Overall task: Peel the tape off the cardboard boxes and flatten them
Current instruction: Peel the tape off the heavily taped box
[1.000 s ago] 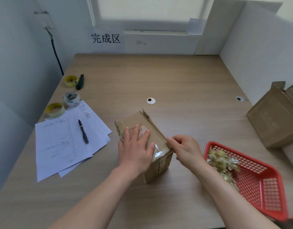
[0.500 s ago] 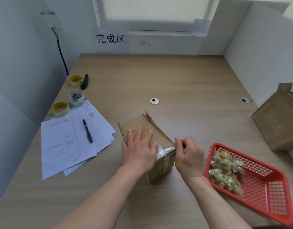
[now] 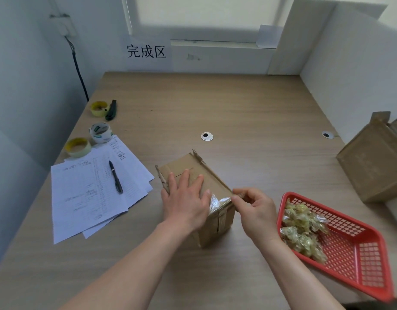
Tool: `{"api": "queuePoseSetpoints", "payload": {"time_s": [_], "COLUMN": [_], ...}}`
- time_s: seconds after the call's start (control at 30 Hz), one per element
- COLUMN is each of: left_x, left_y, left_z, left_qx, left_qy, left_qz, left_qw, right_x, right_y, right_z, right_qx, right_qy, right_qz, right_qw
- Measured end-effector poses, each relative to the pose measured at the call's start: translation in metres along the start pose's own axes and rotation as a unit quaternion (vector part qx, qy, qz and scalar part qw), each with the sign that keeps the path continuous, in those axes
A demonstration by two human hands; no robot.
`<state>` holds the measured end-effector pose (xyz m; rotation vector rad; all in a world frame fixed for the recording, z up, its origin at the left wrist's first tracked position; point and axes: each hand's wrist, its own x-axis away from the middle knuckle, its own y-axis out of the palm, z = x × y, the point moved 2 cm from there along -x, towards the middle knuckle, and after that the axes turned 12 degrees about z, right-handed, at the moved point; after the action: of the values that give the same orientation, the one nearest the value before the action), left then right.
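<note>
A small brown cardboard box [image 3: 215,186] stands in the middle of the wooden table. My left hand [image 3: 186,202] lies flat on its top with fingers spread and straight, pressing it down. A strip of clear shiny tape [image 3: 217,203] runs over the box's near right edge. My right hand [image 3: 253,209] pinches the end of that tape at the box's right corner, between thumb and forefinger. A second, larger cardboard box [image 3: 372,162] stands at the right edge of the table, its flaps up.
A red plastic basket [image 3: 354,249] with crumpled wads of used tape [image 3: 302,229] sits right of my right hand. At left lie paper sheets [image 3: 90,191] with a pen [image 3: 115,176], three tape rolls [image 3: 100,132] and a dark cutter [image 3: 111,109].
My right hand has shifted slightly up along the box's right corner, still pinching the tape. My left hand stays pressed on the box top. The camera view moved a little.
</note>
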<state>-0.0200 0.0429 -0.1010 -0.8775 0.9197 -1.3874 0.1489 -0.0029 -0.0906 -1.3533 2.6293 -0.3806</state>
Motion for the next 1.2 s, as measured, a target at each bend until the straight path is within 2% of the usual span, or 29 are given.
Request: {"api": "queuePoseSetpoints", "payload": {"time_s": [0.07,0.2,0.4,0.53,0.63,0.7,0.87,1.0,1.2], "left_x": [0.001,0.002,0.001,-0.004,-0.006,-0.003,-0.002,-0.003,-0.004], "left_y": [-0.001,0.0,-0.003,-0.009,-0.016,-0.014,-0.004,0.001,0.008], "left_z": [-0.002,0.001,0.005,0.008,0.004,-0.002,-0.002,0.002,0.005], "left_qx": [-0.001,-0.006,-0.001,0.074,0.137,0.122,0.038,0.013,0.006], "left_qy": [-0.005,-0.013,-0.007,0.048,0.097,0.118,0.126,0.131,0.136], "left_qz": [0.0,0.004,0.002,-0.023,-0.042,-0.05,-0.056,-0.055,-0.055], "left_qw": [1.0,1.0,1.0,0.996,0.985,0.984,0.99,0.99,0.989], "right_x": [0.002,0.023,0.043,0.022,0.006,0.001,0.002,0.003,0.0], "right_y": [-0.003,-0.007,-0.009,-0.02,-0.031,-0.035,-0.038,-0.043,-0.047], "right_z": [-0.003,-0.011,-0.005,-0.004,-0.01,-0.011,-0.011,-0.015,-0.021], "right_qx": [0.022,0.089,0.033,0.048,0.108,0.152,0.171,0.225,0.27], "right_qy": [-0.039,-0.202,-0.165,-0.153,-0.202,-0.262,-0.275,-0.321,-0.286], "right_qz": [0.006,0.04,0.014,0.046,0.085,0.09,0.007,-0.055,-0.11], "right_qw": [0.999,0.975,0.986,0.986,0.97,0.949,0.946,0.918,0.913]}}
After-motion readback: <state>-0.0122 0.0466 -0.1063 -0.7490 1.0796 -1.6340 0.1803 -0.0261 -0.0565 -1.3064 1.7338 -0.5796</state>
